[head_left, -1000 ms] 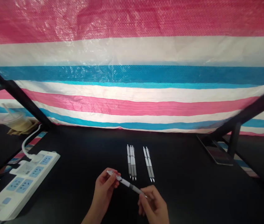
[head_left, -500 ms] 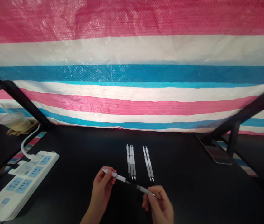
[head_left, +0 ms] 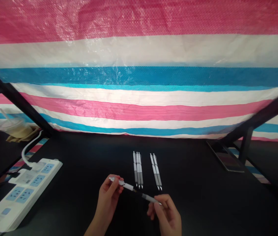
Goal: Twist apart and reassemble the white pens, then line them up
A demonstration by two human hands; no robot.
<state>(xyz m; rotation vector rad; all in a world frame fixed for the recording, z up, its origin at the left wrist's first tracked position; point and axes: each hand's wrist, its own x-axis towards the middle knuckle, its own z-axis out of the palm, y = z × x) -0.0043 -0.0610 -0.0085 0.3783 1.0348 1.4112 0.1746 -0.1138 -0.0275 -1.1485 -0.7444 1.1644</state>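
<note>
My left hand [head_left: 109,196] pinches the white upper barrel of a pen [head_left: 128,186], its clicker end pointing up and left. Between thumb and fingers, my right hand [head_left: 165,211] grips the pen's grey lower barrel [head_left: 148,198] by its tip end. The two barrel parts stand apart in one line, with a thin dark refill [head_left: 137,192] showing in the gap. Beyond my hands lie three white and grey pens [head_left: 138,170] side by side, and to their right a pair of like pens [head_left: 156,172], tips towards me.
A white power strip [head_left: 22,196] with plugs and a cable lies at the left of the black table [head_left: 87,157]. At the right back rests a phone [head_left: 225,156] beside a black frame leg. A lidded cup [head_left: 16,127] stands far left. Striped sheeting [head_left: 139,77] hangs behind.
My right hand has moved slightly left with the grey barrel, so the gap between the pen's two parts is a little narrower. My left hand is nearly still.
</note>
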